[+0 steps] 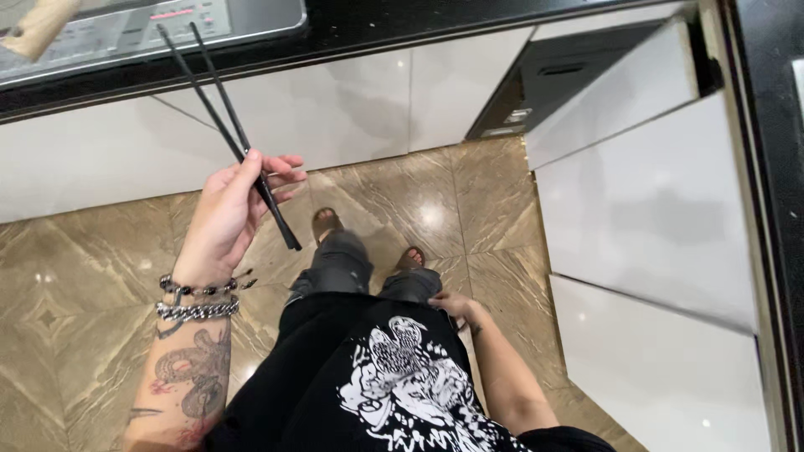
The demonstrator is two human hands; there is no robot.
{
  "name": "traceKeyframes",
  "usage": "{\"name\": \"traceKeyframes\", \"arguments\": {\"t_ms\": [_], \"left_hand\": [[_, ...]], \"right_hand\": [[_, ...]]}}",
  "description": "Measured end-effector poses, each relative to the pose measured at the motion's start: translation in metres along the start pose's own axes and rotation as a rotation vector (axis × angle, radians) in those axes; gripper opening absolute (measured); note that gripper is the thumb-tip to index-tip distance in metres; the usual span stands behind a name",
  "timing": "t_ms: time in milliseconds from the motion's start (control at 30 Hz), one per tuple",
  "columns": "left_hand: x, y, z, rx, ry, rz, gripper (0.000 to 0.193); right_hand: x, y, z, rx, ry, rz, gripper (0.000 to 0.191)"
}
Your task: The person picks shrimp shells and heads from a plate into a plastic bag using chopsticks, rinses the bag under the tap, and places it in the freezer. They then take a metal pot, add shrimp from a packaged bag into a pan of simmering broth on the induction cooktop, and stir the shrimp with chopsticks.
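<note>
Chopsticks (224, 125) gripped in left hand (230, 209) point toward eleven o'clock, over counter (335, 33); right hand (452, 305) hangs loosely curled above marble floor (469, 201).

The left hand (230, 209) is holding a pair of black chopsticks (230, 138) in open air above the marble floor (75, 285), with free room spreading all around it down to the tiles. The chopstick tips are reaching up over the dark tabletop (352, 29) edge, close to the grey appliance panel (167, 21) lying there. White cabinet fronts (335, 109) are closing off the way ahead below that edge. To the right, a drawer (620, 79) is standing pulled out and narrowing the passage beside more white fronts (653, 209). The right hand (456, 308) is hanging against the trousers (360, 276), with open floor lying between it and those fronts.
</note>
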State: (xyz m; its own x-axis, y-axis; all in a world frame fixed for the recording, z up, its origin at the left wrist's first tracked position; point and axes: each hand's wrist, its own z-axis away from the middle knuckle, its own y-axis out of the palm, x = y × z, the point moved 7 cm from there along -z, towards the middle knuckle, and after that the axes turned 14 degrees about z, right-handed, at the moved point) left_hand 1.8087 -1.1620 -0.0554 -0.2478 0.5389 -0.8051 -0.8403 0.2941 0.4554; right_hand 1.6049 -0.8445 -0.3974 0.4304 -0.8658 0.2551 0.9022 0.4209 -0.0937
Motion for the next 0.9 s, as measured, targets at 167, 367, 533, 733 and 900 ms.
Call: {"name": "traceKeyframes", "arguments": {"t_ms": [167, 367, 533, 733, 900], "left_hand": [[-0.024, -0.024, 0.025, -0.118, 0.066, -0.009, 0.039], [-0.032, -0.048, 0.045, -0.163, 0.071, -0.019, 0.039], [-0.029, -0.06, 0.053, -0.098, 0.059, -0.055, 0.041], [-0.039, -0.07, 0.052, -0.086, 0.025, -0.057, 0.045], [-0.073, -0.076, 0.032, -0.021, 0.037, -0.017, 0.045]], "right_hand": [[0.169, -0.068, 0.025, -0.893, -0.618, 0.174, 0.065], [0.272, -0.002, 0.022, -0.161, -0.223, 0.955, 0.064], [0.278, 0.001, 0.018, -0.439, -0.334, 0.94, 0.06], [0.277, -0.027, 0.025, -0.589, -0.687, 0.54, 0.04], [0.182, -0.036, 0.025, -0.192, -0.06, 0.382, 0.052]]}}
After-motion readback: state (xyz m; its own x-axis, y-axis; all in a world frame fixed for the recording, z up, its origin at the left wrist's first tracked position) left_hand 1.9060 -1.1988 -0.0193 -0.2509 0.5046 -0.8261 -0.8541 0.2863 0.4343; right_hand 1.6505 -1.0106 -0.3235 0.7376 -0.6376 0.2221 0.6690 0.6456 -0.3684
